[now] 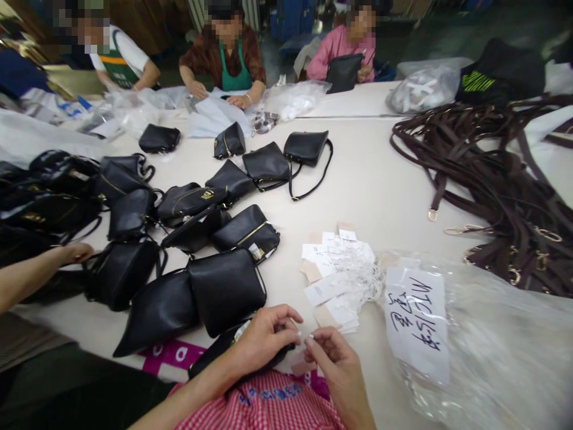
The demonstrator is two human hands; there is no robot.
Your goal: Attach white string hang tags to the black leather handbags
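A black bag (208, 357) lies at the table's front edge, partly under my left hand (268, 335). The fingers of that hand are curled, with thumb and fingertips near each other; what they hold, if anything, is too small to tell. Just to its right, my right hand (333, 352) pinches a small white piece (310, 338) between thumb and forefinger. Below the fingertips a pale pink tag (301, 362) shows beside the bag. Beyond my hands is a pile of white and beige tags (333, 286) with white strings.
Several black bags (226, 289) cover the left and middle of the table (371, 197). Clear plastic (501, 358) with a handwritten sheet (418, 322) lies at right, brown straps (492, 161) behind it. Another person's hand (78, 252) reaches in from the left; three people sit opposite.
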